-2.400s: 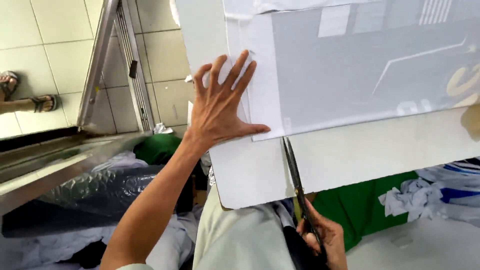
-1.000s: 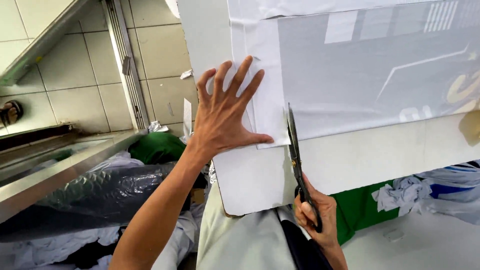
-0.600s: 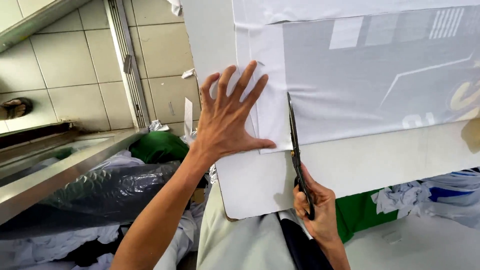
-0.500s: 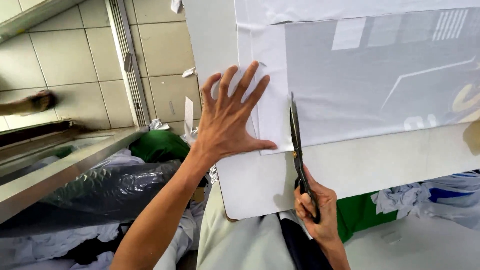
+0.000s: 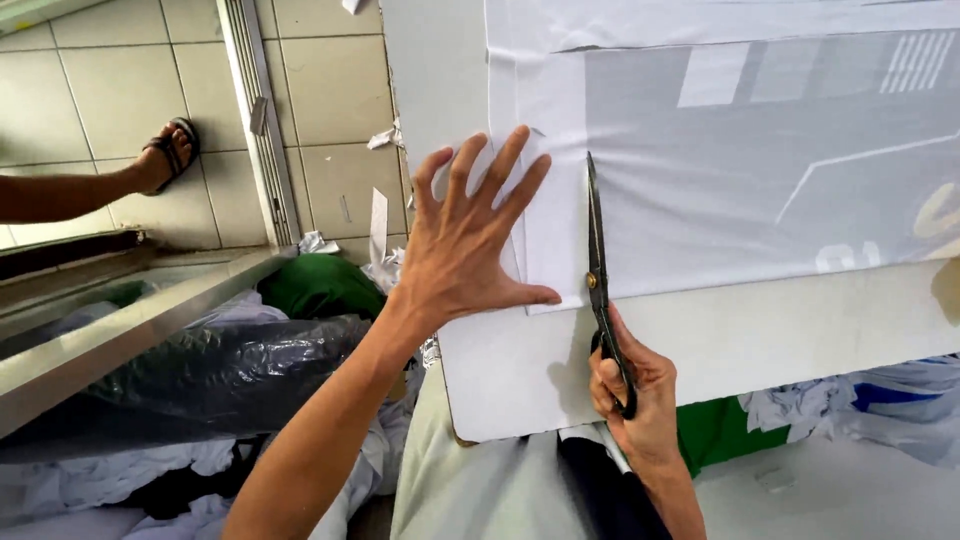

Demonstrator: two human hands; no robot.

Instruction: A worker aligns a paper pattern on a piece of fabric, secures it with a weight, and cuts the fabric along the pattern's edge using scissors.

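A white and grey printed fabric sheet (image 5: 760, 170) lies flat on a white board (image 5: 760, 340). My left hand (image 5: 465, 245) presses flat on the fabric's white left margin, fingers spread. My right hand (image 5: 635, 395) grips the handles of black scissors (image 5: 597, 260) at the board's near edge. The blades point away from me and run up into the fabric just right of my left hand, along the border between the white margin and the grey print.
A black plastic bag (image 5: 210, 370) and a green cloth (image 5: 315, 285) lie among white fabric scraps (image 5: 90, 475) below the board. A metal rail (image 5: 130, 325) runs at the left. Another person's sandalled foot (image 5: 165, 160) rests on the tiled floor (image 5: 330, 90).
The scissors have advanced farther up the fabric along the margin line. My left hand stays pressed on the margin. The other person's foot has shifted on the tiles at left.
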